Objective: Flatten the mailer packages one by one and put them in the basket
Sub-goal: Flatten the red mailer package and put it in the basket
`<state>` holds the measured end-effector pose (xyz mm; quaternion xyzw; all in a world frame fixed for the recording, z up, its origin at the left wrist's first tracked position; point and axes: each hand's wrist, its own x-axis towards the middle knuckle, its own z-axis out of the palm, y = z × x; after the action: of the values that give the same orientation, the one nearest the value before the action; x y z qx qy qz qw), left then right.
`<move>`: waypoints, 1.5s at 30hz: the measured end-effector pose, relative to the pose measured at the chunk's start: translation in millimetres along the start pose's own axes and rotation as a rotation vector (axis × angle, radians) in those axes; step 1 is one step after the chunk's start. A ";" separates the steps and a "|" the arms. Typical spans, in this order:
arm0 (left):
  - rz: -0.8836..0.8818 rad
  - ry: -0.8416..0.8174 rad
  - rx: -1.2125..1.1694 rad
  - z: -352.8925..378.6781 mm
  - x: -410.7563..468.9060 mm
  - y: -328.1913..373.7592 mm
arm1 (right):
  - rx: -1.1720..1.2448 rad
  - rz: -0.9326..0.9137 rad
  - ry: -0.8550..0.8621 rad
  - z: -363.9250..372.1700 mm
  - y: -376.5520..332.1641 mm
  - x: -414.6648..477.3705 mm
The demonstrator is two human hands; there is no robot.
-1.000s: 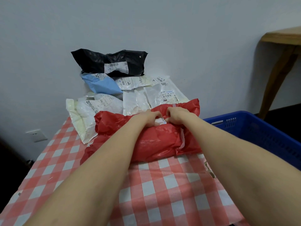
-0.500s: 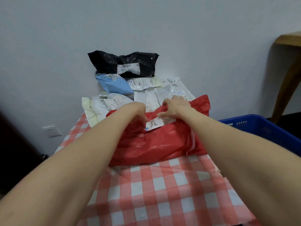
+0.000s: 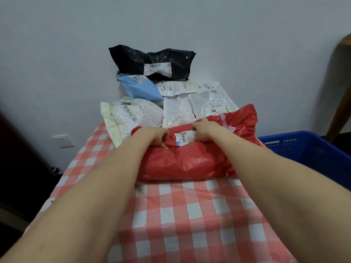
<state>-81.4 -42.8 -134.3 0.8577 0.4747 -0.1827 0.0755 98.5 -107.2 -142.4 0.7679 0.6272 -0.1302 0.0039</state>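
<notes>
Head view: crosswise on red-checked tablecloth point(image 3: 190, 215), puffy red plastic mailer package point(image 3: 190, 164), top fold pinched in curled fingers of left hand point(image 3: 155, 137) and right hand point(image 3: 205, 132); blue plastic basket point(image 3: 303, 149) beyond right edge, nearer right hand.

The check-clothed worktop point(image 3: 190, 215) is carrying a red mailer point(image 3: 190, 162) in front, piled mailers point(image 3: 133, 116) lying behind it.

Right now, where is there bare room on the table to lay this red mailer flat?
Bare checked tablecloth lies nearer than the red mailer, out to the near edge, plus a narrow strip on its left. Behind it is crowded: white mailers, blue mailer and black mailer piled against the wall.
</notes>
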 end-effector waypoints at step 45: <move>0.079 0.110 -0.024 14.9 -72.8 9.7 | -0.124 -0.090 -0.012 -6.9 -15.3 -82.4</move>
<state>-111.9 -109.8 -120.4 0.8836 0.4459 -0.1263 0.0667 70.3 -182.0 -116.5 0.7364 0.6679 -0.0957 0.0493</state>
